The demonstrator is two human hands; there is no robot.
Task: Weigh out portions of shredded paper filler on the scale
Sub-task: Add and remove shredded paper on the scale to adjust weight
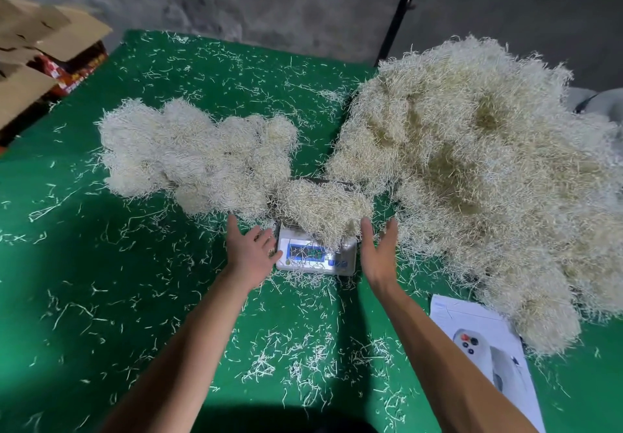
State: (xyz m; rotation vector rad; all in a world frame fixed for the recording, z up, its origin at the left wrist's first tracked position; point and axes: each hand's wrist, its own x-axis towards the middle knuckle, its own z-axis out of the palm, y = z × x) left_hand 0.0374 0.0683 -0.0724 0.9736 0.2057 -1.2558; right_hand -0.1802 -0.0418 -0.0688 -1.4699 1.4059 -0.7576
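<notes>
On the green table (101, 281), centre: digital scale (317, 257), white, blue display facing the person; loose strands lying over its front
Portion on scale: clump of shredded paper filler (322, 206) covering the platform; overhangs the display's upper edge
Left hand (251, 250): fingers straight and spread, holding nothing; just beside the scale's left edge
Right hand (379, 250): fingers extended, palm turned inward, holding nothing; just right of the clump
Left of scale: group of weighed-size clumps (192, 156)
Right of scale: large filler heap (482, 176)
Near right: printed sheet (485, 348), partly under the heap
Far left: cardboard boxes (37, 51)
</notes>
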